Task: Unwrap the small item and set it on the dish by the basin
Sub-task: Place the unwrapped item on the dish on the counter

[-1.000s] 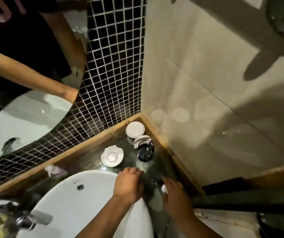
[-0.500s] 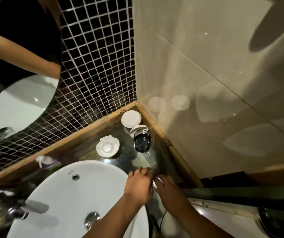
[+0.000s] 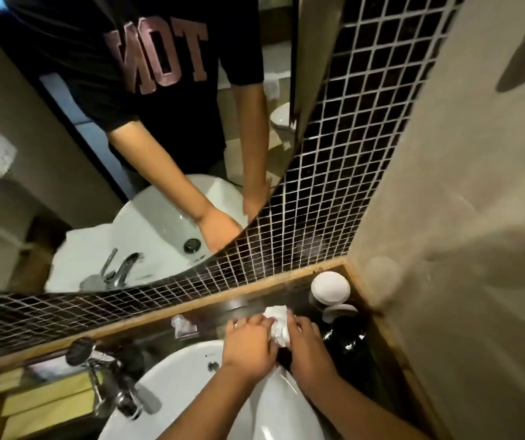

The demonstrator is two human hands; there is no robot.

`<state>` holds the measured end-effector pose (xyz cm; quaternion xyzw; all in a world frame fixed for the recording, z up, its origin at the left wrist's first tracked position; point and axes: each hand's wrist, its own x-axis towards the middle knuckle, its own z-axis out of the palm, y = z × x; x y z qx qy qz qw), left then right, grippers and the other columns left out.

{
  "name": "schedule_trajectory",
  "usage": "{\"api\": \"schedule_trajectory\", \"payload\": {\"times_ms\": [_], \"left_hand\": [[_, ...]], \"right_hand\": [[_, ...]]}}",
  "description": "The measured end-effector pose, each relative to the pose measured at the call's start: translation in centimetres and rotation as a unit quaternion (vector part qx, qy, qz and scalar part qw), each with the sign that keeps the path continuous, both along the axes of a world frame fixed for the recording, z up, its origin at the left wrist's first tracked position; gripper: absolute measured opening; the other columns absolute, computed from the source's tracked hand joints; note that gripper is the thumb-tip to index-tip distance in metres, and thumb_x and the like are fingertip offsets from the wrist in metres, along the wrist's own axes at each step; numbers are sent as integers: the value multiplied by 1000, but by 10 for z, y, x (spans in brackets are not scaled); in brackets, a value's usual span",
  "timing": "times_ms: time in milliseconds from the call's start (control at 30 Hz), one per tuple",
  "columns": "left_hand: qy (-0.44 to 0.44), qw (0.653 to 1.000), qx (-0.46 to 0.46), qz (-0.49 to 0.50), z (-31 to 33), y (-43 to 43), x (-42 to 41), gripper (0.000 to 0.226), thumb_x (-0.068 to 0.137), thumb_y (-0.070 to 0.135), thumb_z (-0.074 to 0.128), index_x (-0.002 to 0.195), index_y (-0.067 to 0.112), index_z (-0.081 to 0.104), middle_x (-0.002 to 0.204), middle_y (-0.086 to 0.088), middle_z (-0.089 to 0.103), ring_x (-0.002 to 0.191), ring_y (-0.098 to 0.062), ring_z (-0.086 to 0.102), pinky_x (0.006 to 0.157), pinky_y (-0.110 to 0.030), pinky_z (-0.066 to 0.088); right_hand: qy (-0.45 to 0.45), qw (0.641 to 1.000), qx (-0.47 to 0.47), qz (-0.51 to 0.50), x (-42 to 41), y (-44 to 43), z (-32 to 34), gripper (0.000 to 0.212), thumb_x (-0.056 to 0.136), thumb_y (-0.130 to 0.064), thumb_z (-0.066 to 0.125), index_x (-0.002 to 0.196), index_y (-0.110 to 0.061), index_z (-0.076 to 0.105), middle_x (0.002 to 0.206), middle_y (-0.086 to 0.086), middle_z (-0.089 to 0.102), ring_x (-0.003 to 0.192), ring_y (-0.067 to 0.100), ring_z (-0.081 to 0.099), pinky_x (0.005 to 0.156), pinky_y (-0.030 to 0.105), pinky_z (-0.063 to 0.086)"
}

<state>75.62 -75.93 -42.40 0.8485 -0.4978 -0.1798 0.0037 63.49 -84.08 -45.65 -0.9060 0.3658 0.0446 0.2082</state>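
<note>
Hands are both over the back rim of the white basin (image 3: 191, 376), and I'm using that as my reference. Left hand (image 3: 250, 346) and right hand (image 3: 307, 347) sit side by side, touching a crumpled white wrapper (image 3: 278, 323) between them. I read the left fingers (image 3: 262, 322) as curled in and pinching the wrapper's left edge. The right fingers (image 3: 293, 320) are curled over its right side, gripping it too. The small item itself is inside the paper or hidden by the hands; I can't see it. The wrapper is held just behind the basin rim, above the dark worktop (image 3: 216, 315).

I can't make out the dish from here; the hands and wrapper cover that patch behind the basin.

Right of the basin, toward the corner: a white-lidded jar (image 3: 330, 285) furthest back, then a dark glass (image 3: 345, 339) just beside the right hand. Left of the hands, behind the basin: a small clear packet (image 3: 183, 325) lying on the worktop. Chrome tap (image 3: 118, 385) at the basin's left. Mirror (image 3: 128, 138) above, on the black mosaic tile wall (image 3: 334, 185), shows the person's arms and dark shirt.
</note>
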Motion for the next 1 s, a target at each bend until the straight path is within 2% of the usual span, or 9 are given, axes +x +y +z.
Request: {"api": "schedule_trajectory", "payload": {"times_ms": [333,400,467,500,567,667,767,867,1000], "left_hand": [[41,997,-38,45,-19,3,2,49,87,37,47,135,34,49,130,8,61,123,-20,50,101,-41,33],[47,997,-31,50,-23,2,4,55,87,39,49,142,33,42,131,7,61,124,-21,49,102,-41,32],[55,996,-24,61,-27,0,7,56,86,39,49,141,31,42,131,7,62,125,-23,48,101,-41,31],[59,996,-23,68,-29,1,9,54,86,38,49,139,31,44,130,7,63,124,-23,48,99,-42,31],[71,994,-19,80,-34,1,12,52,86,36,50,137,32,46,129,7,63,125,-24,46,98,-43,31],[86,992,-19,86,-40,1,14,58,86,32,50,143,36,39,130,9,62,128,-24,43,99,-44,31],[104,989,-35,98,-44,-1,13,63,87,32,48,148,38,34,132,11,61,129,-22,43,100,-43,31],[117,986,-43,109,-49,-1,9,53,88,35,47,141,35,42,127,9,63,128,-22,43,99,-41,30],[135,983,-46,117,-54,-1,6,46,89,34,48,134,33,49,117,7,66,123,-20,48,96,-38,32]], "right_hand": [[72,995,-29,56,35,-3,-19,86,91,-24,65,155,-9,10,156,14,28,140,28,29,120,34,21],[62,993,-64,73,38,0,-16,88,83,-27,75,152,-5,25,151,18,39,136,31,39,116,37,31],[45,994,-79,66,39,-2,-22,89,56,-21,93,134,0,55,126,21,63,111,33,61,96,38,52],[5,996,-72,49,39,-3,-28,81,57,-14,92,130,-1,58,122,22,64,107,34,62,93,39,53],[20,997,-48,62,40,-3,-31,68,84,-10,70,144,-3,40,141,22,49,122,34,47,105,40,40],[55,989,-88,108,42,-6,-41,74,95,-24,57,154,-7,16,155,17,32,128,33,41,112,43,32],[90,973,-144,159,44,-8,-51,71,94,-22,58,154,-12,21,158,18,27,131,35,41,113,46,31],[55,989,-100,97,43,-8,-53,76,85,-26,73,150,-15,35,145,15,47,124,30,52,108,40,42],[-10,1000,11,21,35,-8,-53,71,97,-35,54,156,-25,15,148,7,41,134,22,42,112,31,36]]}}
